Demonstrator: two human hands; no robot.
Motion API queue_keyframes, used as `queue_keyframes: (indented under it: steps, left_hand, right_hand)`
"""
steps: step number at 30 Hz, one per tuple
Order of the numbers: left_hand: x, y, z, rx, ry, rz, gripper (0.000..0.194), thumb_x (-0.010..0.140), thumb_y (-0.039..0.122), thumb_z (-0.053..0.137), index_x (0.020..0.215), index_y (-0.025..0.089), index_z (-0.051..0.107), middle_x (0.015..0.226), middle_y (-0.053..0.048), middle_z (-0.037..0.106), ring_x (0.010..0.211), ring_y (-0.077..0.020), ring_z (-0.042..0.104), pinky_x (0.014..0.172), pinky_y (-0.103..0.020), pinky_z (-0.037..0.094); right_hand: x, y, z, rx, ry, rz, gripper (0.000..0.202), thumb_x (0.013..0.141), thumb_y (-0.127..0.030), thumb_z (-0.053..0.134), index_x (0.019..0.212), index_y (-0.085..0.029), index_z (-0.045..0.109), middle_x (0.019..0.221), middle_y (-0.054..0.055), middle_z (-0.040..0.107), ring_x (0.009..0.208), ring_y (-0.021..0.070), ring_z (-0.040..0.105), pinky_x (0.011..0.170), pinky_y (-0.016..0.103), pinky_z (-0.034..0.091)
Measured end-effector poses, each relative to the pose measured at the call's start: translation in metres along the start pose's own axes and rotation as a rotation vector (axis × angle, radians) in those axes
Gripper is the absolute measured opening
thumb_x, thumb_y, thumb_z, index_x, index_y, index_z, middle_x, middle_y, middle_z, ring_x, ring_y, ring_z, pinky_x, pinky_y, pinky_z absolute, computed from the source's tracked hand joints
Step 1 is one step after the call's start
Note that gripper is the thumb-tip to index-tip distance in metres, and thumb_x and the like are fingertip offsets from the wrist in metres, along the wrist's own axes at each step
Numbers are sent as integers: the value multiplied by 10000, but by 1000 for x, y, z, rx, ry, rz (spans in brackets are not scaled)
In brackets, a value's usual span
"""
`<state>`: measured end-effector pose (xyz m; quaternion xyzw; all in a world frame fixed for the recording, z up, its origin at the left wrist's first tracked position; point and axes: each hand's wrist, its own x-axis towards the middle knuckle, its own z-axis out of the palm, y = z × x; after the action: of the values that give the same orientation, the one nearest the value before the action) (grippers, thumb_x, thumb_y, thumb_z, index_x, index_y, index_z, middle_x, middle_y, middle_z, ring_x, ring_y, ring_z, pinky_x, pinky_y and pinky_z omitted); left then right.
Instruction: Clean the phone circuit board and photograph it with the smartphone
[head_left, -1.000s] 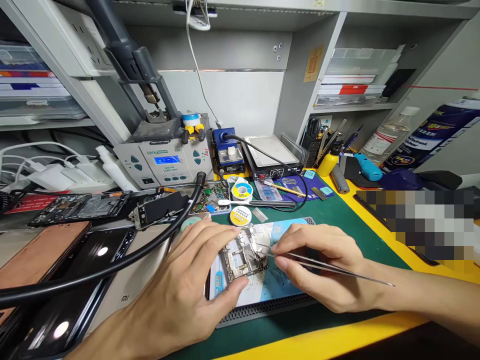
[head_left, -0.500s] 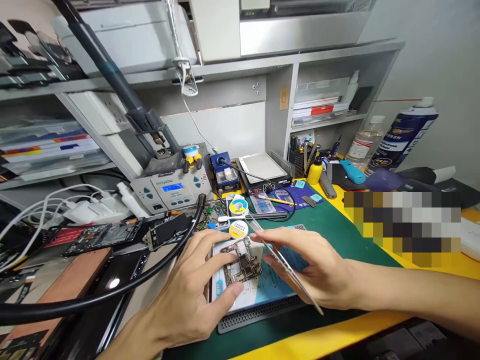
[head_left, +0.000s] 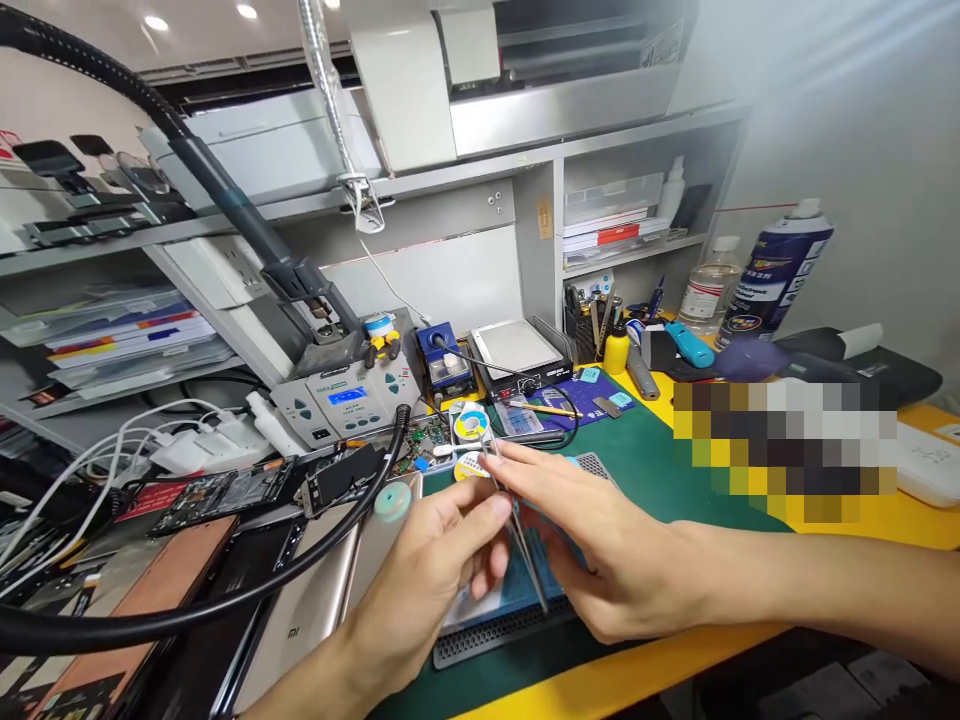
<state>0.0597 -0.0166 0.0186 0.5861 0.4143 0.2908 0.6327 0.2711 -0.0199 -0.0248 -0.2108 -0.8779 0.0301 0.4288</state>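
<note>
The left hand (head_left: pixel 450 550) is curled, its thumb tip on the tweezers (head_left: pixel 522 545); the fingers of the right hand (head_left: pixel 589 535) lie along their upper part. Which hand bears them cannot be told. The tweezers slant between both hands, contact from either side likely steadying so slim a tool. Beneath the hands, a perforated mat (head_left: pixel 487 642) probably shields the desk (head_left: pixel 682 480). Just beyond the fingertips sits a wire spool (head_left: pixel 471 427), presumably kept within easy reach.
</note>
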Motion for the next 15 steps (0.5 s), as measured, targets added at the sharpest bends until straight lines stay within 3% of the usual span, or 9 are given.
queue_keyframes:
  steps: [5,8,11,13,15]
  left_hand:
    - [-1,-2,-2,-117,61,19,401,927,547,737,862,152,708,807,-32,641,660,-82,498,574,-188,418]
    - [-3,-1,-11,-123,155,88,382,887,540,795,848,176,686,756,8,620,662,-75,512,628,-178,466]
    - [-7,-1,-19,-73,223,150,356,905,555,779,949,213,693,721,28,635,648,-87,557,601,-175,475]
    - [-11,-2,-21,-24,235,166,340,932,550,753,1003,220,710,717,30,652,582,-76,530,522,-169,422]
    - [-15,-4,-18,52,236,210,280,953,495,749,1016,223,729,722,39,644,565,-55,499,521,-158,406]
  right_hand:
    - [3,2,2,113,2,-19,891,843,33,502,1679,-81,215,1610,289,508,1576,304,444,1262,481,458]
    - [5,-1,-2,155,47,33,861,853,27,526,1664,-103,266,1571,269,552,1500,297,541,1215,453,503]
    - [10,-5,-5,233,129,125,710,884,7,551,1566,-153,435,1282,181,719,1155,245,730,970,386,627]
    - [14,-8,-7,284,141,154,573,906,-7,541,1460,-154,530,1084,116,734,902,186,723,800,326,631]
    - [18,-11,-9,346,94,204,435,915,-18,525,1327,-136,600,1005,98,722,801,162,683,726,301,616]
